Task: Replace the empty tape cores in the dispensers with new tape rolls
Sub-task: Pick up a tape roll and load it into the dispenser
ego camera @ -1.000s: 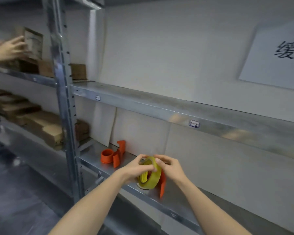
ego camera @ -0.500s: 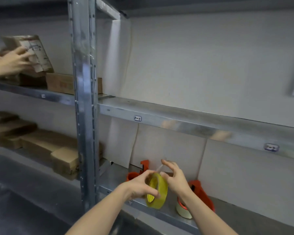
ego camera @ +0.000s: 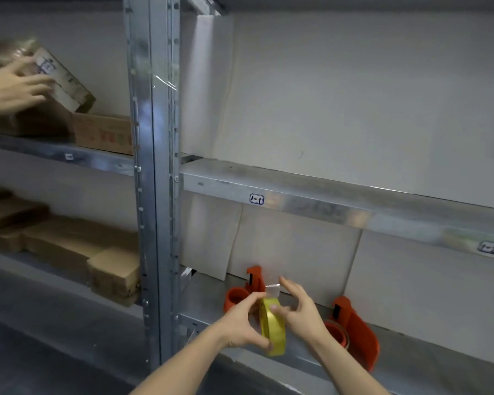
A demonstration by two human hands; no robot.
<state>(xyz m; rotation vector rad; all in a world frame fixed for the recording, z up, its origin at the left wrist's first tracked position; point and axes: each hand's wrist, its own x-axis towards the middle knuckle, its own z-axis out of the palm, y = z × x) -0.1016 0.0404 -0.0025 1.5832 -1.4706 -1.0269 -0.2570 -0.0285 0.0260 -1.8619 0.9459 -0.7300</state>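
I hold a yellow tape roll (ego camera: 273, 327) upright on edge in front of the lower shelf. My left hand (ego camera: 241, 320) grips its left side. My right hand (ego camera: 298, 307) is at its right side, with fingers spread and the thumb on the rim. A short clear strip of tape (ego camera: 272, 287) stands up from the top of the roll between my fingers. Behind my hands an orange dispenser (ego camera: 241, 292) with an empty-looking hub sits on the shelf. A second orange dispenser (ego camera: 354, 329) with a core in it stands to the right.
A steel upright post (ego camera: 154, 172) stands left of my hands. The lower shelf (ego camera: 428, 363) stretches right, the upper shelf (ego camera: 325, 195) hangs above. Cardboard boxes (ego camera: 69, 249) fill the left bay. Another person's hand (ego camera: 12, 89) holds a box (ego camera: 60, 78) at upper left.
The view has swung left and nearer the shelf. The roll has turned more edge-on, and a clear strip of tape now stands up from its top. The other person's box has tilted.
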